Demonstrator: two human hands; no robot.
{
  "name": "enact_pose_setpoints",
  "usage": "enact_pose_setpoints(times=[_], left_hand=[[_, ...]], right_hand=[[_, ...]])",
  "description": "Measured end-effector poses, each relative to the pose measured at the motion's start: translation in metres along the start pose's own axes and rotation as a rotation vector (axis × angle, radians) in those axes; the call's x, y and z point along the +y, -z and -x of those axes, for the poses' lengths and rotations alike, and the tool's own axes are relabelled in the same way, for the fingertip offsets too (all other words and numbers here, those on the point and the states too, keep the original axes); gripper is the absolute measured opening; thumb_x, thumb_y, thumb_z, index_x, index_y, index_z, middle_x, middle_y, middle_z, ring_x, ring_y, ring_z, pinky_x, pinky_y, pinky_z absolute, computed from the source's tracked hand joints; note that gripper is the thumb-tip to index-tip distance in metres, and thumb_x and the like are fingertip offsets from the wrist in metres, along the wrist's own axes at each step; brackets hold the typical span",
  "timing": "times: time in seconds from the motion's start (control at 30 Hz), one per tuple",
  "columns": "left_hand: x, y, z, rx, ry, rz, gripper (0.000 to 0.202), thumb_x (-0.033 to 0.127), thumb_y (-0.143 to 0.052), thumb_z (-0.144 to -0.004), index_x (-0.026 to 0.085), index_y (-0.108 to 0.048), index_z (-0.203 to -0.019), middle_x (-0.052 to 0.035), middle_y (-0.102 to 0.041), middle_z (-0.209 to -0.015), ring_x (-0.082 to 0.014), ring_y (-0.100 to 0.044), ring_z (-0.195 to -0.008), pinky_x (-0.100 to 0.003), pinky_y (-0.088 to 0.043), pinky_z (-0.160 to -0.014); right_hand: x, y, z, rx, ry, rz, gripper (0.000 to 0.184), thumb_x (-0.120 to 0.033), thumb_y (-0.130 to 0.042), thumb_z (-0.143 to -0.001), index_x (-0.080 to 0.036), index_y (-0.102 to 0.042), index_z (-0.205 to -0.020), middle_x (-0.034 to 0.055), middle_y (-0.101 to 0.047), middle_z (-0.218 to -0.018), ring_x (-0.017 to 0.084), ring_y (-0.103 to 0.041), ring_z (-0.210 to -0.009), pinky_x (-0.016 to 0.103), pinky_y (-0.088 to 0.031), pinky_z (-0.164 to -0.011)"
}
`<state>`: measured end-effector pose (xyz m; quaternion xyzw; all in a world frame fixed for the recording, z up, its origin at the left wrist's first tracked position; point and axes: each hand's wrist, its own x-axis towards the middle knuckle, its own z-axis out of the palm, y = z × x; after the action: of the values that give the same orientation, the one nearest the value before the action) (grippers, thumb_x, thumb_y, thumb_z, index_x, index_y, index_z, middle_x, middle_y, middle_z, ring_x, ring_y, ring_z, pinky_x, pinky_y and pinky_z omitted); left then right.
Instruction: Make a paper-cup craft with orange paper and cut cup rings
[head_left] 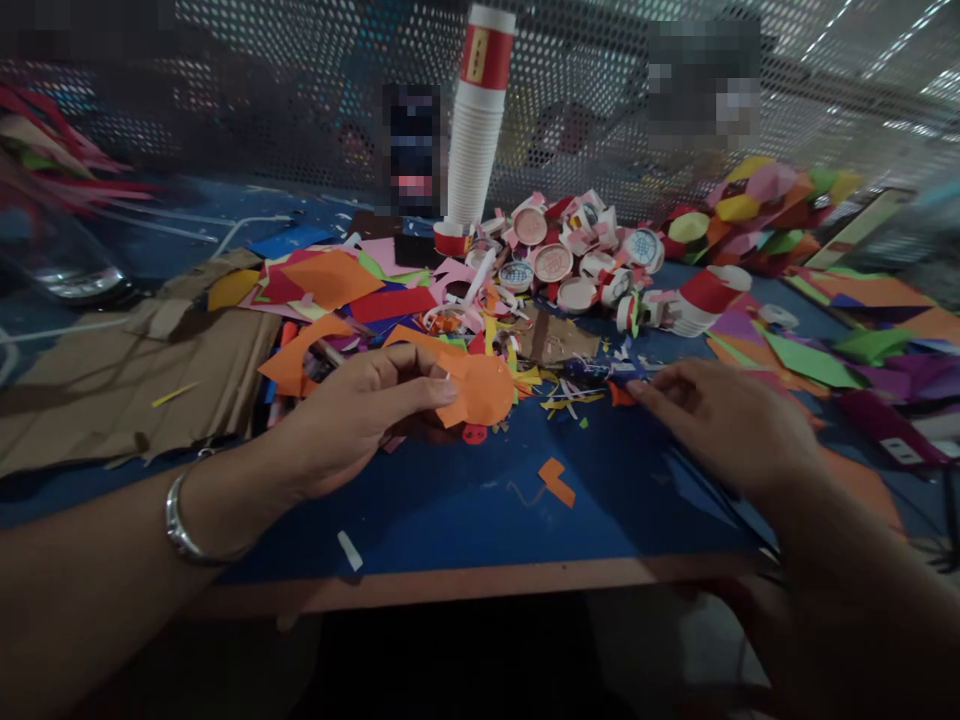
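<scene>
My left hand (pixel 390 395) pinches an orange paper cut-out (pixel 486 390) with a rounded end, held above the blue table. Just below the cut-out shows a small red piece with dark marks (pixel 474 434). My right hand (pixel 720 420) is closed at the fingertips, low over the table on the right. At its fingertips lie a small orange scrap (pixel 621 394) and a dark blue object (pixel 596 370), too blurred to name. What the right fingers grip, if anything, is unclear. A dark cord (pixel 705 478) runs beneath that hand.
A tall stack of paper cups (pixel 476 130) stands behind a heap of cut cup pieces (pixel 555 262). Cardboard (pixel 135 380) lies left, coloured paper sheets (pixel 817 355) right. An orange scrap (pixel 557 482) and a white strip (pixel 349 550) lie near the table edge (pixel 480 590).
</scene>
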<state>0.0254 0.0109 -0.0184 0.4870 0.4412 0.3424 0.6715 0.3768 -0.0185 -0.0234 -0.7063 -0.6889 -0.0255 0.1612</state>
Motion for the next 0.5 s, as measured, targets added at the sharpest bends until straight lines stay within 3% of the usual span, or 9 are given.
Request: enact_pose_setpoints(times=[0.07,0.13,0.17,0.23,0.37,0.5], left_hand=[[0.0,0.0,0.0,0.003,-0.001,-0.004,0.028,0.035,-0.087,-0.075,0.02,-0.063,-0.079,0.0034,-0.07,-0.065,-0.0097,-0.066,-0.054,-0.019,-0.026,-0.044],[0.0,-0.001,0.0,0.007,-0.005,-0.007,0.028,0.035,-0.087,-0.075,0.02,-0.064,-0.079,0.0038,-0.069,-0.064,-0.0098,-0.066,-0.054,-0.019,-0.027,-0.044],[0.0,-0.001,0.0,0.007,-0.01,-0.013,0.027,0.035,-0.087,-0.076,0.02,-0.064,-0.079,0.0036,-0.069,-0.064,-0.01,-0.067,-0.055,-0.018,-0.028,-0.044],[0.0,-0.001,-0.001,0.001,-0.017,-0.026,0.025,0.034,-0.086,-0.078,0.02,-0.065,-0.08,0.0028,-0.071,-0.065,-0.0104,-0.069,-0.057,-0.018,-0.03,-0.045],[0.0,-0.002,0.0,0.006,-0.015,-0.025,0.025,0.033,-0.085,-0.078,0.019,-0.064,-0.081,0.0024,-0.071,-0.065,-0.0113,-0.07,-0.057,-0.017,-0.031,-0.045],[0.001,-0.002,0.0,0.013,-0.004,-0.024,0.026,0.032,-0.085,-0.077,0.019,-0.063,-0.081,0.0025,-0.071,-0.065,-0.0119,-0.071,-0.056,-0.017,-0.028,-0.044]], right_hand=[[-0.014,0.004,0.016,0.045,0.037,-0.009,0.042,-0.061,-0.062,-0.096,-0.02,-0.069,-0.092,0.0126,-0.072,-0.091,0.028,-0.066,-0.078,0.04,-0.047,-0.067],[-0.03,0.005,0.032,-0.015,0.163,-0.113,0.033,-0.054,-0.058,-0.101,-0.023,-0.07,-0.1,0.0087,-0.072,-0.096,0.024,-0.067,-0.084,0.038,-0.053,-0.076],[-0.037,0.004,0.037,-0.087,0.279,-0.238,0.028,-0.047,-0.058,-0.103,-0.022,-0.07,-0.102,0.0085,-0.071,-0.095,0.023,-0.067,-0.083,0.037,-0.053,-0.074],[-0.049,0.001,0.043,-0.197,0.37,-0.294,0.02,-0.041,-0.061,-0.102,-0.024,-0.071,-0.104,0.0056,-0.072,-0.096,0.02,-0.069,-0.082,0.033,-0.055,-0.072],[-0.057,-0.005,0.038,-0.307,0.413,-0.295,0.013,-0.027,-0.063,-0.099,-0.021,-0.072,-0.107,0.0059,-0.073,-0.098,0.019,-0.07,-0.079,0.031,-0.055,-0.068],[-0.057,-0.004,0.029,-0.368,0.48,-0.315,0.017,-0.025,-0.059,-0.101,-0.02,-0.072,-0.109,0.0071,-0.071,-0.099,0.021,-0.069,-0.084,0.033,-0.056,-0.071]])
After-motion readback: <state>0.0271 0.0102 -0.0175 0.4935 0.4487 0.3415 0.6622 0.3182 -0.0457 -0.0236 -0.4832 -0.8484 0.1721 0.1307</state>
